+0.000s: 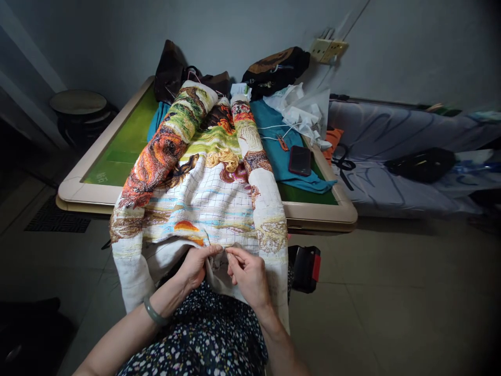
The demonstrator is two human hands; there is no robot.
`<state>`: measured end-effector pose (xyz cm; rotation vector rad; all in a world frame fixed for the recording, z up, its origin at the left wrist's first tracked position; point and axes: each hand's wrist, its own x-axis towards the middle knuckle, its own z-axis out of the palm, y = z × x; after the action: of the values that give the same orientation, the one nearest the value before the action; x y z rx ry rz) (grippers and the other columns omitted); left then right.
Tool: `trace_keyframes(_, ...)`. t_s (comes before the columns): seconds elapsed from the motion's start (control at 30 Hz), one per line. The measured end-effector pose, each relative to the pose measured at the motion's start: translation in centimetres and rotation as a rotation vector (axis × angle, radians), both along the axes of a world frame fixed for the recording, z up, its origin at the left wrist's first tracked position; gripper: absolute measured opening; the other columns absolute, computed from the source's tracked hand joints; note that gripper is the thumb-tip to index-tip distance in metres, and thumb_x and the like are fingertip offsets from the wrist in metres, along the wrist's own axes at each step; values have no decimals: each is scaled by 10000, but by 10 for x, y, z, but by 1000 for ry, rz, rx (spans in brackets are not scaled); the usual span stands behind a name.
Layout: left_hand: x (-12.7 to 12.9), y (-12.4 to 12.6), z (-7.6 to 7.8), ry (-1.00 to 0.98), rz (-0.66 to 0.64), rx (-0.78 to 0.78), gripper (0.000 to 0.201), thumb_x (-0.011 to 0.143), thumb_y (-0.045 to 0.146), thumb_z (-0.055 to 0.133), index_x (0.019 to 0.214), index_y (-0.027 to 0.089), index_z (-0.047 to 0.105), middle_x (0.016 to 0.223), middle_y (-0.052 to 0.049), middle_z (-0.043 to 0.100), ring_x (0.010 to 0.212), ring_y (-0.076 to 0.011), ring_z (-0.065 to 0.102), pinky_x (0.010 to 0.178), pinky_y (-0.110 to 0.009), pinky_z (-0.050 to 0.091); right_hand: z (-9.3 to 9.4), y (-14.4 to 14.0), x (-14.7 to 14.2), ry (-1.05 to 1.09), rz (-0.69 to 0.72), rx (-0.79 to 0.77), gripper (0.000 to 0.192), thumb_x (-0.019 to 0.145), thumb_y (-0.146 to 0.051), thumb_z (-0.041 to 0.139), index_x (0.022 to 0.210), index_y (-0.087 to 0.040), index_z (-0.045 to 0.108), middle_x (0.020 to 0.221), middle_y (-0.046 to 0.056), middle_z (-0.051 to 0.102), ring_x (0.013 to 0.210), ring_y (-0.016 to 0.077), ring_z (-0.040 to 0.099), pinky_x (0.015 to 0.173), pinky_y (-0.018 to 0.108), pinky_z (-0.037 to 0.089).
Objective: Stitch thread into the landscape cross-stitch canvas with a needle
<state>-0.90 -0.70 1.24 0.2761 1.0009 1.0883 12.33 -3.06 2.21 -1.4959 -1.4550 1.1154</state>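
A large cross-stitch cloth (pixel 203 198) with orange, green and brown stitched areas and a gridded white middle drapes from the green-topped table (pixel 117 151) down onto my lap. My left hand (pixel 195 266) pinches the cloth's near edge from below, fingers closed on the fabric. My right hand (pixel 248 271) holds the same edge just to the right, thumb and forefinger pinched together at the fabric; a needle cannot be made out. A green bangle (pixel 154 313) circles my left wrist.
On the table lie a teal cloth (pixel 279 151), a dark phone (pixel 299 160), white cables, plastic bags (pixel 301 109) and dark bags at the back. A black-and-red object (pixel 307 269) sits under the table's right side. A bed with a black bag (pixel 425 164) stands at right.
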Motion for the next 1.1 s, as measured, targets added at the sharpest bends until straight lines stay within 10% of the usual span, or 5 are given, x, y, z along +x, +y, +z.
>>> trace_keyframes(1.1, 4, 1, 2, -70, -3, -79, 203, 522, 210, 811, 629, 80, 697, 583, -43, 681, 541, -132, 594, 591, -255, 475, -13, 4, -17, 89, -246, 77, 137, 803, -304, 593, 821, -170, 614, 579, -9, 626, 494, 146, 617, 504, 228, 489)
